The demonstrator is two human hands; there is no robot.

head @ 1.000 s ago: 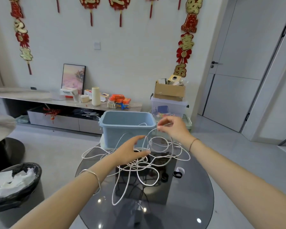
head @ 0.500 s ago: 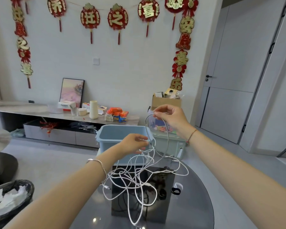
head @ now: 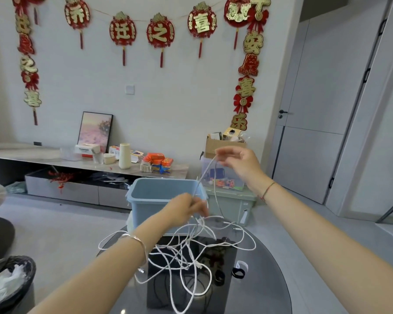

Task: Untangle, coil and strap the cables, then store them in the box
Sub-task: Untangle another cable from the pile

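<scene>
Cables (head: 186, 252) dangle from our left hand (head: 186, 210), gripping low, and right hand (head: 238, 162), pinching higher; blue box (head: 150, 198) at table's (head: 270, 282) far edge.

- Pale wall (head: 168, 98) across the upper frame, hung with red-and-gold paper decorations (head: 160, 32).
- Low grey sideboard (head: 43, 157) at centre left, framed picture (head: 95, 130) leaning behind.
- Grey door (head: 309, 143) at right; smooth grey floor (head: 61, 225) below, in soft, even light.

Both arms reached forward; the raised right hand (head: 238, 163) pinched a white cable (head: 204, 175), and the lower left hand (head: 184, 210) gripped it too.
</scene>
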